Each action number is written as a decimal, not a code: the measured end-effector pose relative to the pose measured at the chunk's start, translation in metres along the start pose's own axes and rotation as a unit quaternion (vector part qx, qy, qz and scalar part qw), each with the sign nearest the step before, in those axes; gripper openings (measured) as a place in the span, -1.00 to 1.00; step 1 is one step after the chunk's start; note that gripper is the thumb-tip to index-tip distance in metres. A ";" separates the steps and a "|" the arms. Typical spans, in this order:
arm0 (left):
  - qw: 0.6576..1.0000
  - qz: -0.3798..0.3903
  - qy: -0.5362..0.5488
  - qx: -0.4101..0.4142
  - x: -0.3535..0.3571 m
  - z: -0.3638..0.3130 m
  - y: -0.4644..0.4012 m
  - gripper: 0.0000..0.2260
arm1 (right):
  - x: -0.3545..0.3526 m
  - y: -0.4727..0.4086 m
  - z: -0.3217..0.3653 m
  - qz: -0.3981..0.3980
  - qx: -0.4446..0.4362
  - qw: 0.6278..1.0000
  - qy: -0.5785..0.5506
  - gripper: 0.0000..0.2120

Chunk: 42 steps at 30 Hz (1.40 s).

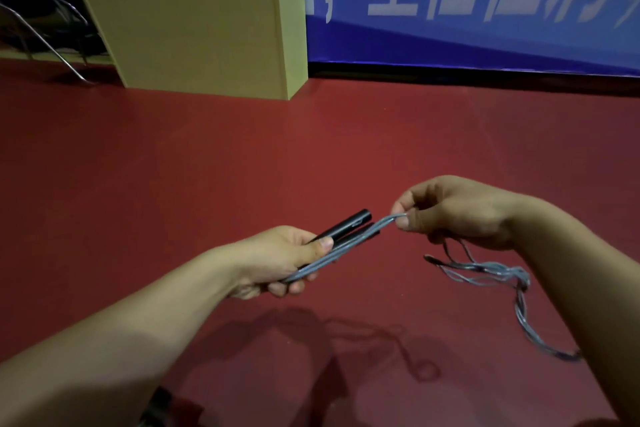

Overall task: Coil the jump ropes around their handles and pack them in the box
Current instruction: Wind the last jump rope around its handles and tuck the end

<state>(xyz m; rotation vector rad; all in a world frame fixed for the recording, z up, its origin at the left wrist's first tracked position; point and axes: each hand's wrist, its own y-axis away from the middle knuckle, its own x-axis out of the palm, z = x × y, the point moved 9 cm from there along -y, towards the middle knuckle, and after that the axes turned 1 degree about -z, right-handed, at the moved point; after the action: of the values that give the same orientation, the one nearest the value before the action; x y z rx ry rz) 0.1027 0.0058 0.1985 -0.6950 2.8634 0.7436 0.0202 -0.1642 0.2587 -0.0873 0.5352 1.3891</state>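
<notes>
My left hand (277,258) grips two black jump rope handles (343,224) held side by side, their ends pointing up and to the right. A grey-blue rope (349,246) runs along the handles under my left thumb. My right hand (450,211) pinches a bend of that rope just past the handle tips. The loose remainder of the rope (498,274) hangs in tangled loops below my right wrist and trails down to the right. No packing box is clearly identifiable.
The floor (242,149) is dark red. A tall beige cabinet-like box (194,28) stands at the back left against a blue banner (485,10) with white characters. A metal chair frame (45,35) is at the far left.
</notes>
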 end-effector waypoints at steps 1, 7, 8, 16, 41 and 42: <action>1.000 -0.001 0.002 0.003 -0.002 0.000 0.001 -0.53 | -0.003 -0.001 0.002 -0.017 -0.015 1.000 0.002 -0.98; 0.999 0.023 0.041 0.009 0.001 -0.003 0.008 -0.34 | -0.015 -0.012 -0.003 -0.098 -0.043 0.989 0.098 -0.79; 0.998 0.039 0.048 0.006 0.003 -0.003 0.009 -0.37 | -0.013 -0.012 -0.003 -0.099 -0.046 0.988 0.107 -0.76; 0.984 0.163 0.075 -0.025 0.030 -0.008 0.027 -0.57 | -0.004 -0.009 0.018 -0.145 -0.092 0.985 0.010 -0.62; 0.953 -0.173 0.212 0.127 -0.061 -0.015 0.036 -0.88 | 0.097 -0.023 0.020 0.000 0.051 0.982 -0.180 -0.91; 0.952 -0.184 0.212 0.126 -0.064 -0.013 0.036 -0.88 | 0.104 -0.021 0.019 0.023 0.064 0.984 -0.165 -0.91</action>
<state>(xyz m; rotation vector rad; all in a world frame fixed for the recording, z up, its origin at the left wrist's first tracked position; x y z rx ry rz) 0.1435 0.0535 0.2388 -1.4388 2.9583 0.1860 0.0551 -0.0665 0.2278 0.2572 0.3500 1.3753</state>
